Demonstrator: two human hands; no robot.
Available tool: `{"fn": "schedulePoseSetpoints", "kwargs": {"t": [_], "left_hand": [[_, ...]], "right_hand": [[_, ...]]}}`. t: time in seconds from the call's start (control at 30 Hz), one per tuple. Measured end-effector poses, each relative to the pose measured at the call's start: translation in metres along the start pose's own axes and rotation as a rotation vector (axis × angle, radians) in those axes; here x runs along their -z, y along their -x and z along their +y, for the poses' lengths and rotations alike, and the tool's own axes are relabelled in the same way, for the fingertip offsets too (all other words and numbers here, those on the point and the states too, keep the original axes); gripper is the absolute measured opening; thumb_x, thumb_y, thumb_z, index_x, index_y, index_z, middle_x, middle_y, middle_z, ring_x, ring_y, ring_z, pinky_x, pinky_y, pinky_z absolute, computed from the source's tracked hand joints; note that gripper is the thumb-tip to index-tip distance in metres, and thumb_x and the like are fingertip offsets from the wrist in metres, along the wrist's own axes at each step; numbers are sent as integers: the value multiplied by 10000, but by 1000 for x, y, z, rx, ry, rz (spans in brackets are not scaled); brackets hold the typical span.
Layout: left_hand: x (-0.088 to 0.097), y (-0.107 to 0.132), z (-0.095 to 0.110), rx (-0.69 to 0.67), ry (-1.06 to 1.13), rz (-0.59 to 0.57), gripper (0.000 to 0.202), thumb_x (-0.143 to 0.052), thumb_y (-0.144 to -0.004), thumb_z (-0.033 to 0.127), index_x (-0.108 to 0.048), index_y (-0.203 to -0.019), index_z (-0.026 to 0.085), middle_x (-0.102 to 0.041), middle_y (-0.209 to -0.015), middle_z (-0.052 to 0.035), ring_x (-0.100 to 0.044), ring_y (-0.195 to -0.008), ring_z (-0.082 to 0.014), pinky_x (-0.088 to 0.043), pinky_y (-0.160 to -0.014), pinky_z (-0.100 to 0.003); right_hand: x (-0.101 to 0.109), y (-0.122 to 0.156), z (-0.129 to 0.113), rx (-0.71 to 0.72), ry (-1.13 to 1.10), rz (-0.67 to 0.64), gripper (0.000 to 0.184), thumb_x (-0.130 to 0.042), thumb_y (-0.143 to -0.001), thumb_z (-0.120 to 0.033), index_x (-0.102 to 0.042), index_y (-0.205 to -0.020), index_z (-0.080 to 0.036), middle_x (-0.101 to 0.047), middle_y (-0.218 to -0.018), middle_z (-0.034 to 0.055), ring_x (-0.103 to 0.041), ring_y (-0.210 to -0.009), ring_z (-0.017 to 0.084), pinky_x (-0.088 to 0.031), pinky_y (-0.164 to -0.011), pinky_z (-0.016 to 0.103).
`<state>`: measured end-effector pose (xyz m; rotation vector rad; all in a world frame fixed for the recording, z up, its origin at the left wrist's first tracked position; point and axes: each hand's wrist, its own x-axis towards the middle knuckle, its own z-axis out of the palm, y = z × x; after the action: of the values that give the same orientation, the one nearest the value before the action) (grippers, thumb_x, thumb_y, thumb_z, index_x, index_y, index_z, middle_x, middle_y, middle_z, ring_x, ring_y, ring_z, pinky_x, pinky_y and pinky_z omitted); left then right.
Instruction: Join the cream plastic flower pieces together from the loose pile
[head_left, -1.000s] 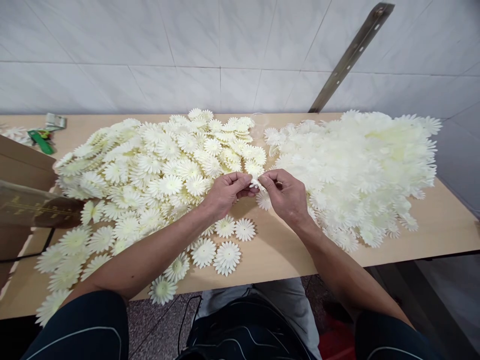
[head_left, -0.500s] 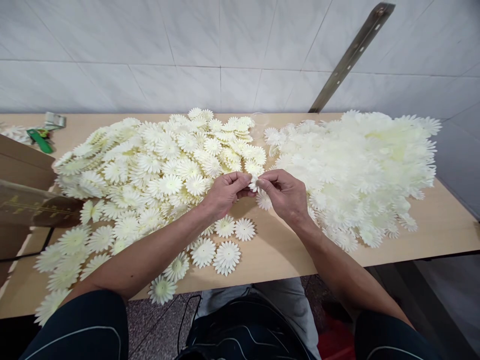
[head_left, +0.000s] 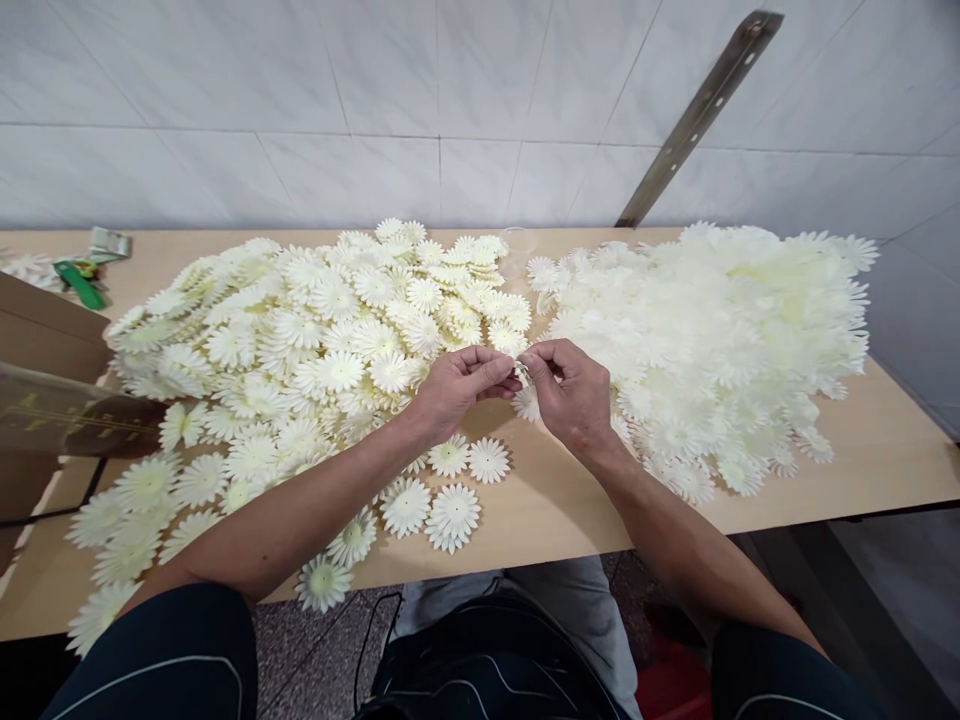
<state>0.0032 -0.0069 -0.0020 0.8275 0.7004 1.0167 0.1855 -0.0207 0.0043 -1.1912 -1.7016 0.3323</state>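
Note:
My left hand [head_left: 456, 389] and my right hand [head_left: 574, 392] meet over the middle of the wooden table [head_left: 555, 500]. Both pinch one small cream fabric daisy [head_left: 520, 374] between their fingertips; most of it is hidden by the fingers. Left of the hands spreads a wide heap of flat cream daisies with yellowish centres [head_left: 300, 330]. To the right lies a taller, fluffier pile of white petal pieces [head_left: 720, 320]. A few single daisies [head_left: 454, 512] lie near the front edge under my left wrist.
A brown cardboard box with a clear strip [head_left: 45, 400] stands at the left edge. Green-handled tool and a small packet [head_left: 82, 275] lie at the far left back. A metal bar [head_left: 697, 110] leans on the white tiled wall. My knees are under the table's front edge.
The hands have stayed together, shifting only slightly as the fingers work the small daisy; the fingertips are now closer and hide more of it. The piles have not moved.

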Motion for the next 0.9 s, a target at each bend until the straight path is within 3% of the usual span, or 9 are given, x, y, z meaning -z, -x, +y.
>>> {"fn": "schedulePoseSetpoints", "kwargs": {"t": [0.3, 0.5, 0.73, 0.9], "left_hand": [[1, 1, 1, 19, 23, 7, 480, -1061, -660, 493, -784, -849, 149, -794, -809, -67, -780, -780, -179, -644, -819, -347], [2, 0, -2, -8, -12, 30, 491, -1058, -683, 451, -721, -898, 166, -764, -792, -20, -749, -726, -150, -646, -819, -360], [4, 0, -1, 19, -27, -6, 447, -1035, -720, 436, -750, -913, 151, -807, -835, -74, -790, -801, -189, -642, -833, -364], [2, 2, 0, 26, -19, -16, 476, -1030, -729, 479, -728, -900, 153, -804, -837, -72, -802, -801, -196, -649, -807, -350]], "right_hand": [[-4, 1, 4, 36, 39, 4, 250, -643, -1074, -329, -704, -853, -229, -749, -821, 50, -656, -718, 184, -541, -684, 330], [-6, 1, 3, 84, 44, -18, 276, -629, -1085, -363, -696, -850, -235, -765, -860, 66, -682, -769, 198, -554, -711, 343], [-2, 2, -1, -87, -11, -53, 270, -606, -1088, -394, -649, -877, -230, -641, -679, -12, -534, -568, 145, -451, -563, 291], [-6, 3, 4, 18, 27, -30, 198, -629, -1061, -329, -657, -889, -235, -711, -773, 19, -634, -671, 170, -514, -653, 309]]}}
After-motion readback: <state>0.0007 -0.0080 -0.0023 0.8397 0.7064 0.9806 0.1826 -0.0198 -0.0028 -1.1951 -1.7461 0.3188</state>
